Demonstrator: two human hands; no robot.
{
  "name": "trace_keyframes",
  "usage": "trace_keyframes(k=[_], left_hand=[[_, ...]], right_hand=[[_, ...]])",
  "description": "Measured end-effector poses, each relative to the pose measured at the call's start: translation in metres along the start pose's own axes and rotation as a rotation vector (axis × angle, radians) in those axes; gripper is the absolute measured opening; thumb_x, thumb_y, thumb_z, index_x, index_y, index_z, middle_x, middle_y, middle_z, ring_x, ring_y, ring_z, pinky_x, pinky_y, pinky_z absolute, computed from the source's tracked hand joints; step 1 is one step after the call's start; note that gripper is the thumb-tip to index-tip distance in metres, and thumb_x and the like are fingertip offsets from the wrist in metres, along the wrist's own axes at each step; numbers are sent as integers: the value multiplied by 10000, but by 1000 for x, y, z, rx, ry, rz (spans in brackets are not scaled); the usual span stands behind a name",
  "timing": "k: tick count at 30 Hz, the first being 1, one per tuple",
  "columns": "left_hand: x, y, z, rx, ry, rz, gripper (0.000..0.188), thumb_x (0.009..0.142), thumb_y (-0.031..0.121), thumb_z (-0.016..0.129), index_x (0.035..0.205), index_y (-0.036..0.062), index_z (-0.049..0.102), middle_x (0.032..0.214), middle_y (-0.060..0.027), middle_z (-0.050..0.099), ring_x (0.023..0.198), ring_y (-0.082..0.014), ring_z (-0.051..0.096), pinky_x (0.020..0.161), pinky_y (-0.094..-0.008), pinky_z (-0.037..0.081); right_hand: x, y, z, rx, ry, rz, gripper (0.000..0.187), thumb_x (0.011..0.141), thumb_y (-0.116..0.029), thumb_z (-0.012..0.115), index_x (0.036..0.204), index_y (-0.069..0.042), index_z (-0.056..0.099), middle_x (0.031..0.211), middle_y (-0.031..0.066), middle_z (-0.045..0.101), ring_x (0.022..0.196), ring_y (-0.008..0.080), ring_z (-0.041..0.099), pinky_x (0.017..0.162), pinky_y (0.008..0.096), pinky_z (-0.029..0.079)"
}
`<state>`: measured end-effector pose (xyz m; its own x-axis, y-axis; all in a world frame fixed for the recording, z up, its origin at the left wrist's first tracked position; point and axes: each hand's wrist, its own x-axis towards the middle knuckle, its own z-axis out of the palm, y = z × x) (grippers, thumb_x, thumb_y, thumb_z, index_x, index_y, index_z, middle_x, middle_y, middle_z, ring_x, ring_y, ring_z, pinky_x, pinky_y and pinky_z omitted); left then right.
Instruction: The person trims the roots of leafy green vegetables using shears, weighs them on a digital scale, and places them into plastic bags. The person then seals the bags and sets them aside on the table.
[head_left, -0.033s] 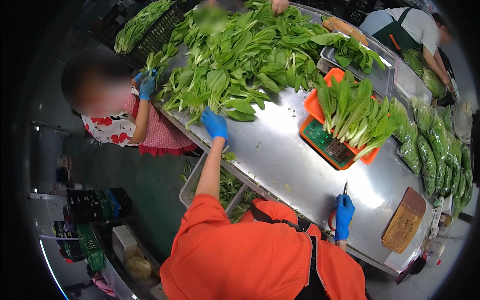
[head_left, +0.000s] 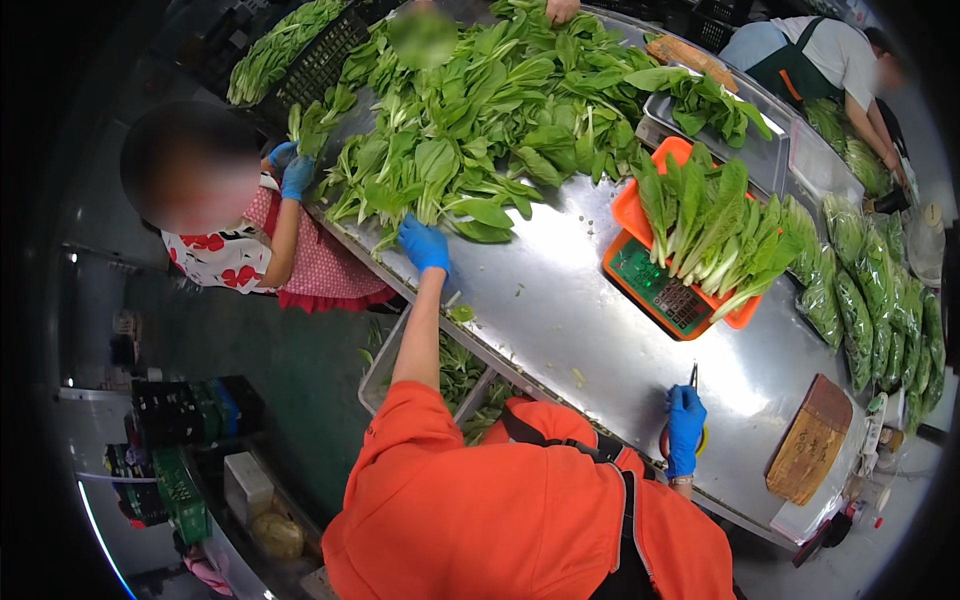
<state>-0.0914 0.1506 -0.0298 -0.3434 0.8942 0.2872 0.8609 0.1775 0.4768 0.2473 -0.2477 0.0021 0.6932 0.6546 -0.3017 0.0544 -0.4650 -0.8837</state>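
My left hand (head_left: 423,247), in a blue glove, is at the near edge of a big heap of leafy greens (head_left: 455,130). Its fingers are closed on stems there, partly hidden by leaves. My right hand (head_left: 686,428), gloved in blue too, is wrapped round a pair of scissors (head_left: 694,376) low over the metal table. The blades point away from me, and a red and yellow handle shows beside the palm. Beyond that hand, an orange basket (head_left: 627,212) full of long-leaved greens (head_left: 712,220) rests on an orange scale (head_left: 655,285) with a green panel.
Across the metal table (head_left: 530,300) at left, a co-worker's gloved hands (head_left: 297,176) hold greens. Bagged greens (head_left: 868,300) lie at right, near a wooden block (head_left: 808,440). A metal tray (head_left: 760,150) is at the back right. Below the table edge sits a bin (head_left: 375,380) of leaves.
My left hand has shifted slightly left at the heap's edge. My right hand has moved a touch left with the scissors. The co-worker's greens are a little differently placed.
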Motion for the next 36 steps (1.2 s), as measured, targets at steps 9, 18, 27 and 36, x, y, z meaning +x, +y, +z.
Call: trace_keyframes(k=[9, 18, 27, 36], left_hand=[[47, -46, 47, -537, -415, -182, 312, 734, 182, 631, 949, -14, 519, 796, -168, 620, 678, -266, 618, 596, -362, 467], [20, -45, -5, -376, -218, 130, 196, 770, 202, 622, 859, 28, 612, 685, -121, 590, 572, -173, 538, 531, -321, 417], [-48, -18, -21, -805, -418, 176, 197, 732, 34, 601, 928, 21, 590, 810, -62, 604, 713, -124, 544, 658, -256, 449], [-51, -33, -26, -1000, -757, 17, 328, 776, 215, 643, 1030, 27, 552, 869, -68, 600, 706, -143, 581, 651, -263, 470]], right_hand=[[17, -60, 123, -322, -367, -231, 200, 824, -214, 523, 816, -25, 588, 723, 133, 596, 633, 232, 583, 583, 319, 437], [34, -149, 256, -255, -655, -344, 263, 843, -273, 505, 830, -29, 604, 718, 89, 612, 584, 166, 579, 579, 280, 456], [74, -173, 381, 157, -836, 53, 272, 850, -269, 536, 965, -29, 591, 876, 54, 608, 727, 111, 566, 676, 245, 449], [73, -150, 349, 333, -742, -100, 502, 899, -454, 363, 1221, -85, 470, 1131, 81, 526, 993, 161, 516, 838, 281, 418]])
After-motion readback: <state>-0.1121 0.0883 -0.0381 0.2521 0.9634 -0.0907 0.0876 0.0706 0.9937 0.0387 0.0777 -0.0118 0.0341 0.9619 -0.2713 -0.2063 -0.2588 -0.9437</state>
